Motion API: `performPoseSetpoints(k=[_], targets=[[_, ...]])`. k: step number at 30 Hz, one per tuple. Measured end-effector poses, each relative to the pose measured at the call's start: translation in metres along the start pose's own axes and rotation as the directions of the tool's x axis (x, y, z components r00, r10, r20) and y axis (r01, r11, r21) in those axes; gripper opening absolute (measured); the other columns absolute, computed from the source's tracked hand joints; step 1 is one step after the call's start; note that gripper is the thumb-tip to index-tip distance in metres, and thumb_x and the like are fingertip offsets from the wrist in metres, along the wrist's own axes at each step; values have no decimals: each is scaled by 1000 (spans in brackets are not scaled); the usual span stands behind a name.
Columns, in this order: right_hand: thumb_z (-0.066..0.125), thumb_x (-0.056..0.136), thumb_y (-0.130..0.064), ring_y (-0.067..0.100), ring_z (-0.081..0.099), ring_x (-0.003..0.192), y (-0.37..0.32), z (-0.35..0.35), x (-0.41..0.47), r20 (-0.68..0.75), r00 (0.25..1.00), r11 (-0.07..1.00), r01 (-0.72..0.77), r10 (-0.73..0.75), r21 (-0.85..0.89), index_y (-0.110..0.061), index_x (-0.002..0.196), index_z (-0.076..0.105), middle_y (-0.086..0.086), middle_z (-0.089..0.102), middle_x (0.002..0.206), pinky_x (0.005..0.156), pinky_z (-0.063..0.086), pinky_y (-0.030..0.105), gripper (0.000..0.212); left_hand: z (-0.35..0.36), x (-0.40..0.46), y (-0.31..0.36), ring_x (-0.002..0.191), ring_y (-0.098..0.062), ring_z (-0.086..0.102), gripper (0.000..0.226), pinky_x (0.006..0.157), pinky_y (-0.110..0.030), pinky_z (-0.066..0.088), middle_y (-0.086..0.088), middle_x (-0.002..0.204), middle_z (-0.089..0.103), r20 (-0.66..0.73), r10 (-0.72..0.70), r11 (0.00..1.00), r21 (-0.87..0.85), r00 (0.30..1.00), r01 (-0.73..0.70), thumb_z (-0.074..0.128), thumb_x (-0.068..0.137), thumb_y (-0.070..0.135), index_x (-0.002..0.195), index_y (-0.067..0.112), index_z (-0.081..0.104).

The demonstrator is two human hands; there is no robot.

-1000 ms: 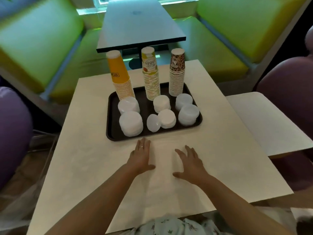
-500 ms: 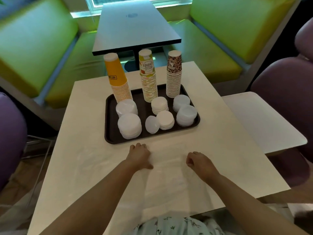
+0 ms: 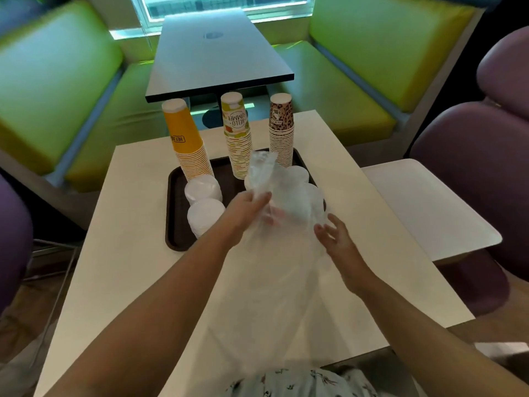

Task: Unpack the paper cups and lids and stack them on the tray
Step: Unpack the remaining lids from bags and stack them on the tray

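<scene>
A: Status on the cups?
B: Three upside-down stacks stand at the back of the tray (image 3: 171,213): yellow cups (image 3: 187,141), "Hello Summer" cups (image 3: 237,133), leopard-print cups (image 3: 282,124). Looks done.
A: Lids?
B: Two piles of white lids (image 3: 204,202) show on the tray's left side. More lids sit further right, but a clear plastic bag (image 3: 274,253) blurs them, so no count.
A: Hands?
B: Left hand (image 3: 246,209) pinches the bag near its top and holds it up over the tray. Right hand (image 3: 335,236) is beside the bag with fingers spread, gripping nothing; can't tell if it touches the plastic.
A: Anything in the bag?
B: Looks empty and limp, trailing down across the white table (image 3: 128,267) toward the person. Can't be sure.
A: So what's left?
B: My guess: unpacking is finished, only the wrapper needs clearing away. No loose cups or lids on the table.
</scene>
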State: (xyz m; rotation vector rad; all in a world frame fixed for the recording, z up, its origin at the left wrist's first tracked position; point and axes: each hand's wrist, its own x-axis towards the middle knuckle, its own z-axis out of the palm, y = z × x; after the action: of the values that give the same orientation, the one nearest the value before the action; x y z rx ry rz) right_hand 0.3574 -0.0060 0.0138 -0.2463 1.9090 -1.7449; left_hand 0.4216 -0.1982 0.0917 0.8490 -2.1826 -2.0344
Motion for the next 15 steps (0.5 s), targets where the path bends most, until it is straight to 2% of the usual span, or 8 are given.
performPoseSetpoints(k=[2, 4, 6, 8, 10, 12, 15], targets=[[74, 63, -65, 12, 55, 119, -8, 6, -4, 133, 990, 999, 47, -49, 22, -35, 142, 32, -8, 53, 135, 100, 45, 36, 95, 8, 0, 7, 76, -24, 68, 23, 78, -32, 56, -12, 89, 72, 1, 19, 993, -119, 1000, -19, 46, 100, 25, 109, 8, 57], [81, 63, -52, 14, 61, 112, -13, 7, -5, 129, 985, 994, 111, -111, 3, -37, 143, 29, -6, 55, 132, 95, 50, 40, 96, 14, 0, 12, 73, -23, 68, 22, 71, -30, 58, -13, 89, 72, -3, 23, 987, -158, 1000, -23, 47, 99, 24, 113, 8, 54], [79, 73, -26, 17, 68, 93, -19, 6, -4, 43, 991, 991, 129, -130, 35, -36, 146, 21, 3, 55, 129, 87, 55, 43, 94, 14, 6, 10, 88, -25, 67, 37, 85, -37, 56, -13, 104, 69, -23, -11, 994, -107, 1000, 8, 57, 93, 31, 124, 11, 47], [69, 84, -9, 17, 68, 75, -27, -2, -4, -48, 993, 991, 114, -111, 65, -38, 149, 10, 14, 61, 117, 75, 58, 33, 93, 11, 9, 7, 106, -26, 61, 67, 98, -46, 48, -6, 121, 59, -37, -94, 995, 17, 995, 95, 69, 82, 39, 136, 17, 36], [63, 88, -5, 15, 66, 65, -34, -14, -4, -120, 985, 987, 137, -126, 85, -43, 148, 1, 20, 65, 106, 66, 55, 24, 94, 10, 9, 6, 117, -28, 54, 89, 104, -48, 42, -4, 126, 54, -3, -134, 984, 118, 991, 133, 75, 77, 36, 146, 25, 19], [61, 90, -6, 14, 65, 63, -40, -25, -2, -144, 978, 980, 169, -154, 101, -46, 147, 1, 18, 66, 104, 67, 55, 25, 92, 11, 10, 6, 121, -30, 52, 103, 107, -51, 37, -7, 129, 57, 36, -119, 977, 181, 992, 111, 77, 75, 29, 148, 33, 6], [53, 94, -4, 14, 64, 57, -45, -36, 2, -143, 972, 973, 204, -188, 106, -46, 147, 9, 12, 69, 101, 70, 56, 32, 81, 15, 9, 6, 108, -26, 62, 96, 105, -47, 41, -11, 113, 67, 21, 3, 977, 213, 1000, -8, 74, 80, 17, 145, 40, 8]])
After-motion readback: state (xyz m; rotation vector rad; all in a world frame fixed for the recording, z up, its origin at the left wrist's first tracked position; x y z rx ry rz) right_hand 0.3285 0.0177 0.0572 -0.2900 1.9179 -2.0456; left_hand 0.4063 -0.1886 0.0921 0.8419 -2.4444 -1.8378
